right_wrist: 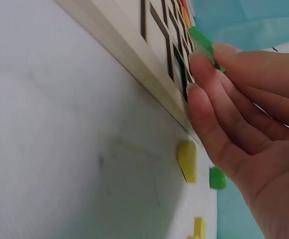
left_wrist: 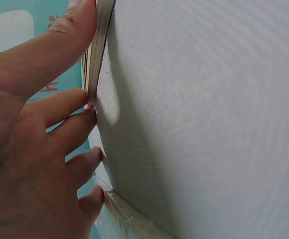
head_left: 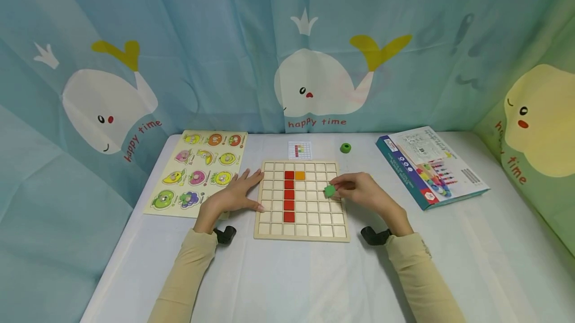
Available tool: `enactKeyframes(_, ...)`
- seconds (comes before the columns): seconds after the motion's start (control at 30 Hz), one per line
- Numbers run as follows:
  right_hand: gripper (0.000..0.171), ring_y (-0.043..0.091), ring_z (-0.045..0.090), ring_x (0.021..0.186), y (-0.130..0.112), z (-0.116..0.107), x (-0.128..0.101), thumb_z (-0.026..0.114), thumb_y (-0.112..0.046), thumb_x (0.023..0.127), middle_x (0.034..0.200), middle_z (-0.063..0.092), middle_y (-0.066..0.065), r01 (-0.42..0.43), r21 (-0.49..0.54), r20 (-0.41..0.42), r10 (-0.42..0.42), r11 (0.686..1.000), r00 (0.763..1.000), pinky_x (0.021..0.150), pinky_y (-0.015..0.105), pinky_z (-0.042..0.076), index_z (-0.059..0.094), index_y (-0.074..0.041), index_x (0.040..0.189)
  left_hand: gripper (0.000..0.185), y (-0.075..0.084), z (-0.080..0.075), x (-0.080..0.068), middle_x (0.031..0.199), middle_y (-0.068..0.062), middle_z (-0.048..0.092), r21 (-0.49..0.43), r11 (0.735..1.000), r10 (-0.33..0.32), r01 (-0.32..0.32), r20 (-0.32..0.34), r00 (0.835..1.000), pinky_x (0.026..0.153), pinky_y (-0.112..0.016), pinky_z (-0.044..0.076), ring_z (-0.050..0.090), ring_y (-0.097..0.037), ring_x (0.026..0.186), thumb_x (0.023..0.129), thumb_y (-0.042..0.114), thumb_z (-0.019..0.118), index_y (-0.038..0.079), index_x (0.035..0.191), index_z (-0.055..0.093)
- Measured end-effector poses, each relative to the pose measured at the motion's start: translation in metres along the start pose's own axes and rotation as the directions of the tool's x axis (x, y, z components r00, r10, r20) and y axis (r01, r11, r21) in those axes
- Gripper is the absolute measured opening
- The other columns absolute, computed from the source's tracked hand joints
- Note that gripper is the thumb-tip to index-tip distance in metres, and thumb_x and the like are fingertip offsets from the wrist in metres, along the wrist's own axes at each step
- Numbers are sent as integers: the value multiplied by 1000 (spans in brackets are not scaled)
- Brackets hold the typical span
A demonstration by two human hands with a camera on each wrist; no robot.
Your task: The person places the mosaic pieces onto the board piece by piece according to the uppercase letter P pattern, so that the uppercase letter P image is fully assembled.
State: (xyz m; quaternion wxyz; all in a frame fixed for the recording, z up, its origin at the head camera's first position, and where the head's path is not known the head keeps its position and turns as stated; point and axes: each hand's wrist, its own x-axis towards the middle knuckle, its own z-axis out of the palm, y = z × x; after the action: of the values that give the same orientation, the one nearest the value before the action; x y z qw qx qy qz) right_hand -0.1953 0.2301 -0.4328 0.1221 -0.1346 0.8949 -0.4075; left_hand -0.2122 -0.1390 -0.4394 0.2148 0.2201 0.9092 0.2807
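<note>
A wooden grid board [head_left: 310, 218] lies in the middle of the white table. It holds a column of red tiles [head_left: 289, 195] and one orange tile [head_left: 299, 175] beside the top red one. My left hand [head_left: 247, 190] lies flat with straight fingers against the board's left edge [left_wrist: 98, 59]; the fingertips [left_wrist: 90, 117] touch it. My right hand [head_left: 338, 186] pinches a green tile [head_left: 330, 191] over the board's right side. The right wrist view shows that green tile [right_wrist: 200, 41] at the fingertips [right_wrist: 204, 64] just above the grid [right_wrist: 154, 30].
A fruit puzzle board [head_left: 197, 170] lies at the left. At the back are a small pattern card [head_left: 299, 150] and a green round piece [head_left: 345, 148]. A blue game box [head_left: 429, 165] lies at the right. Loose yellow [right_wrist: 188, 160] and green [right_wrist: 217, 178] tiles lie beside the board.
</note>
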Motion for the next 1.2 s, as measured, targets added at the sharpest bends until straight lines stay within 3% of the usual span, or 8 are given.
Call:
enactKeyframes(0.3, 27, 20, 68, 92, -14, 21, 8, 75, -10, 93, 106, 75, 12, 62, -21, 13, -62, 998, 998, 87, 34, 60, 74, 2, 116, 102, 0, -1, -1, 172, -14, 16, 2, 1000, 8, -8, 1, 1000, 129, -58, -3, 0, -41, 159, 86, 34, 83, 6, 164, 23)
enactKeyframes(0.77, 19, 18, 67, 89, -37, 41, 30, 74, -4, 92, 104, 74, 11, 205, -99, 72, -198, 974, 978, 81, 31, 59, 75, 2, 110, 102, -2, -1, 1, 172, -14, 15, 17, 1000, 25, -25, 6, 1000, 129, -58, -4, 0, -41, 159, 87, 33, 83, 5, 164, 22)
enactKeyframes(1.07, 21, 14, 66, 85, -44, 48, 34, 79, -7, 89, 97, 74, 7, 185, -193, 112, -165, 964, 980, 78, 29, 58, 75, 1, 108, 102, -1, 0, 1, 172, -14, 16, 18, 1000, 24, -24, 2, 1000, 130, -58, -3, 3, -40, 160, 87, 34, 83, 5, 164, 23)
enactKeyframes(1.2, 21, 13, 65, 83, -45, 49, 35, 79, -7, 89, 95, 74, 6, 188, -226, 120, -165, 956, 979, 77, 29, 58, 76, 1, 108, 101, 1, 1, 1, 173, -15, 12, -28, 999, 16, -16, 14, 1000, 130, -57, 6, 3, -38, 160, 89, 29, 81, 2, 164, 19)
